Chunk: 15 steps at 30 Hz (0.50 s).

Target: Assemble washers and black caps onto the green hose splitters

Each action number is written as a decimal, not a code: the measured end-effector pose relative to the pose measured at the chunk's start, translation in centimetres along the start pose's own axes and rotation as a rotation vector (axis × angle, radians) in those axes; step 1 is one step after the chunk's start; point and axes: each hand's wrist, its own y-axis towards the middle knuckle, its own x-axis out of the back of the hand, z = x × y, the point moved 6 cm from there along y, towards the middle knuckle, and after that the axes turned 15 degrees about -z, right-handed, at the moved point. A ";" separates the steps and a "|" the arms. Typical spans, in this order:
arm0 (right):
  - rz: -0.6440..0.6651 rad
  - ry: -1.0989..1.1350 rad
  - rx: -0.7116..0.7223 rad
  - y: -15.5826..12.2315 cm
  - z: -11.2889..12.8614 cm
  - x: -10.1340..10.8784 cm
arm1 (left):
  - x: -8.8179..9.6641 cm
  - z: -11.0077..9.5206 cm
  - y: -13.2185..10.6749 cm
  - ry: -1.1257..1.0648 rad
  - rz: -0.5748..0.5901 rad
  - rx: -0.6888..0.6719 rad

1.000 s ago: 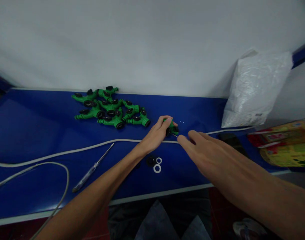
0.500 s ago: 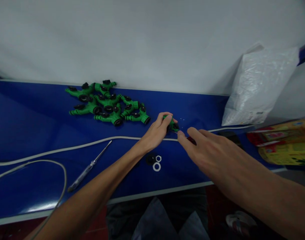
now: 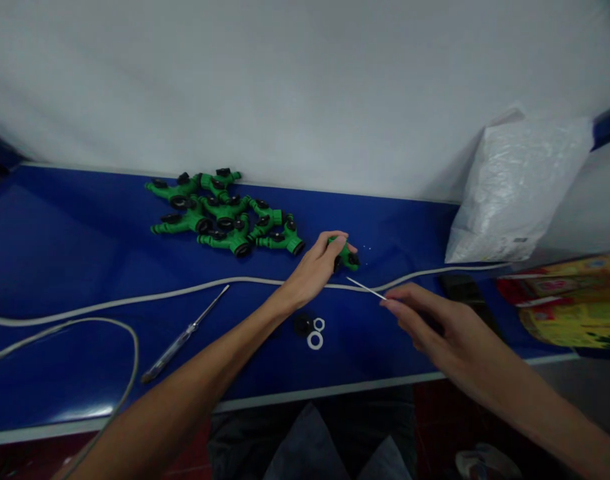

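Fitting (image 3: 347, 257), green plastic, under left fingers (image 3: 335, 241)

We think this is a small assembly workshop: a blue worktop (image 3: 59, 247) against a bare white wall (image 3: 285, 87), a heap of identical green plastic fittings (image 3: 225, 215), a screwdriver (image 3: 185, 337), loose white washers (image 3: 315, 340) and a plastic bag (image 3: 515, 187).

Blue bench top (image 3: 59, 247); pile of green fittings (image 3: 225, 213) at the back, lone green fitting (image 3: 345, 255) just right of it; white cable (image 3: 135, 301) snaking across; screwdriver (image 3: 185, 337) and washers (image 3: 315, 340) up front; plastic bag (image 3: 515, 187) far right
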 end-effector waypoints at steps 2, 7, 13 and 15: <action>-0.037 -0.041 0.193 -1.7 -1.3 -1.1 | -0.1 0.5 0.3 -0.095 0.026 0.088; -0.281 -0.345 0.527 -4.1 -4.2 -4.6 | -0.2 1.0 0.6 -0.240 0.046 0.153; -0.507 -0.362 0.494 -4.2 -4.1 -5.4 | -0.4 -0.2 0.0 -0.232 0.113 0.037; -0.571 -0.276 0.430 -4.2 -3.3 -4.4 | -0.4 -0.7 -0.2 -0.208 0.132 0.016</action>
